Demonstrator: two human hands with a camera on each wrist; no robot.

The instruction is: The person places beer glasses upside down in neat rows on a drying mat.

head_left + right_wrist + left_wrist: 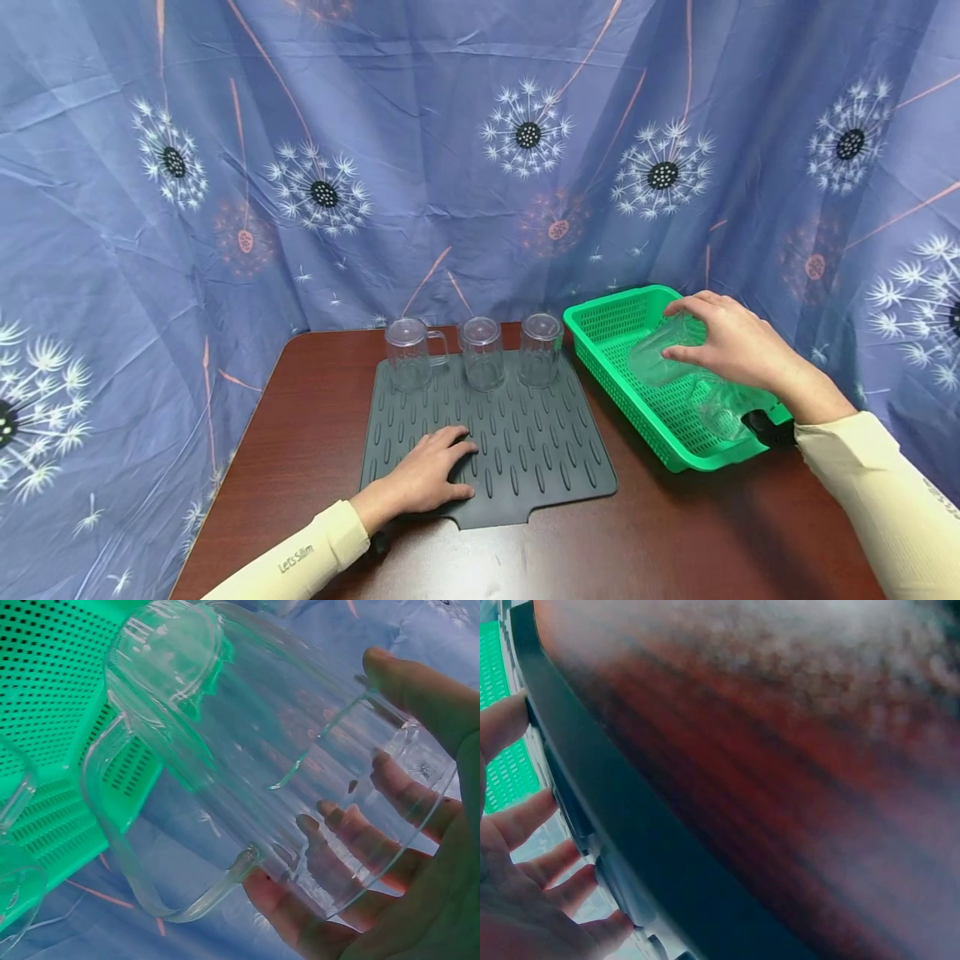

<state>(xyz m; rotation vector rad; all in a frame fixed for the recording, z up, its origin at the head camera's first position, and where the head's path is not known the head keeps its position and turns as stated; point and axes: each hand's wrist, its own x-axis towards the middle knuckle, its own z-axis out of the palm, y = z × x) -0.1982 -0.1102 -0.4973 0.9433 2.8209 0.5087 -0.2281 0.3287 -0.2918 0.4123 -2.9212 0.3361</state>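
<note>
In the head view my right hand (731,342) grips a clear glass mug (656,357), tilted, over the green basket (617,385). The right wrist view shows thumb and fingers round one end of this mug (247,727), its handle sticking out to the side. Lower in the basket lies more clear glassware (722,412), partly hidden by the right forearm. My left hand (423,475) rests on the near left part of the grey ridged mat (517,458), fingers spread and holding nothing. Behind it stand three glass mugs in a row: left (409,358), middle (482,357) and right (540,354).
The mat lies on a reddish-brown wooden table (285,417), with the basket close by its right side. A blue curtain (420,167) with a dandelion pattern hangs right behind the table's far edge and round both sides.
</note>
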